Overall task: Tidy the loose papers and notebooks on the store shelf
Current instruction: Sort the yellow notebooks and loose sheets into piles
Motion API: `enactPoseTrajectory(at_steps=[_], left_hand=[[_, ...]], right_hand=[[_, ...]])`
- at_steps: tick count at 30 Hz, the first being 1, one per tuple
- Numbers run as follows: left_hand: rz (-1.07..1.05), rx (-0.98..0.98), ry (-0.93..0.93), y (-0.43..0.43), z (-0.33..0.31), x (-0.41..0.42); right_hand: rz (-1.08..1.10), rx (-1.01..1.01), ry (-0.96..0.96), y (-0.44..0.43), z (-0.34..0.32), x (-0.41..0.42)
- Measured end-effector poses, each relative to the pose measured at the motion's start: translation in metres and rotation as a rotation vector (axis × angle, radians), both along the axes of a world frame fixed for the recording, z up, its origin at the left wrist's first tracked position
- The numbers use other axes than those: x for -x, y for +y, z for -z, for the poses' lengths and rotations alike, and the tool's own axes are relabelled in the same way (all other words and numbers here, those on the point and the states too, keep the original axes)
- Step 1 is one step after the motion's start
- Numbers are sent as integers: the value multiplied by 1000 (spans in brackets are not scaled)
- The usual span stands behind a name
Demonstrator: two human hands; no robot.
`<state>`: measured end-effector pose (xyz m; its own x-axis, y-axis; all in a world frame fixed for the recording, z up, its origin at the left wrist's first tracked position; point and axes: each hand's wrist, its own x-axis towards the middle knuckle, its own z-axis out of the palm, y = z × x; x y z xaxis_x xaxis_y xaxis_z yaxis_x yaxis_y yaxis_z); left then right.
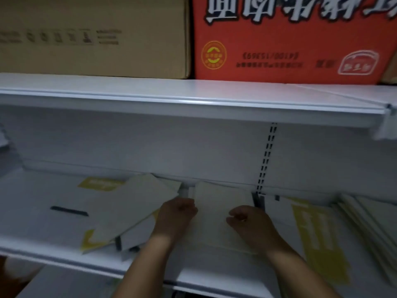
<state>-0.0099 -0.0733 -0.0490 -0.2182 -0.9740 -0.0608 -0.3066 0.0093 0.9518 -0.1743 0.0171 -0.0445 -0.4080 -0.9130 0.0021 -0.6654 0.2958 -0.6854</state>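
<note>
Step in hand, as judged: squaring one item before stacking. The central notebook [214, 214], cream and unprinted, lies flat on the lower shelf [193, 278], near its back panel. The left hand [177, 214] has its fingers curled against the notebook's left edge and appears to grip it; the right hand [247, 220] rests on the cover with fingers curled; whether it pinches the cover cannot be told, owing to blur.

Next move, as judged: align this notebook with the shelf front; then gather the tilted notebook [137, 205], which overlaps other loose sheets at the left, and the yellow-printed paper [318, 239] at the right; the fanned stack [369, 229] at far right also needs squaring. Loose sheets slide readily; press flat while shifting.

Writing: the red carton [290, 39] on the upper shelf [193, 97] stands inverted; it bears large white Chinese characters, a round yellow seal and a bracketed figure, none reliably legible. The brown carton [92, 35] shows faint handling symbols; text on the yellow-printed paper is blurred.
</note>
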Motion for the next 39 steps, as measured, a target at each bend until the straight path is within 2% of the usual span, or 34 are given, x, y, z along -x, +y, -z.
enactPoseTrajectory(at_steps=[4,8,11,14,17,20,23,28,31,33,39], left_hand=[[-152,133,-170,-26,-8,-65],[-327,140,-421,-56,0,-128],[-189,75,-737,-68,9,-151],[-186,25,-791,-74,10,-156],[-205,53,-858,-77,9,-162],[-301,51,-662,-76,4,-170],[-264,26,-567,-71,0,-173],[-175,-153,-19,-52,-13,-168],[-120,-245,145,-40,-24,-158],[-48,-247,132,-35,-29,-143],[209,-134,-88,-23,-22,-67]], right_hand=[[-153,-7,-268,-36,1,-68],[-174,-65,-776,-57,-2,-116],[-135,-97,-985,-67,0,-138],[-89,-62,-1117,-77,4,-154],[-21,-94,-1117,-81,10,-162],[-22,-59,-1068,-80,12,-162],[41,49,-1023,-81,16,-157],[35,123,-911,-83,6,-145],[12,178,-797,-80,-8,-131],[44,224,-745,-71,-13,-114],[203,272,-577,-14,-16,-47]])
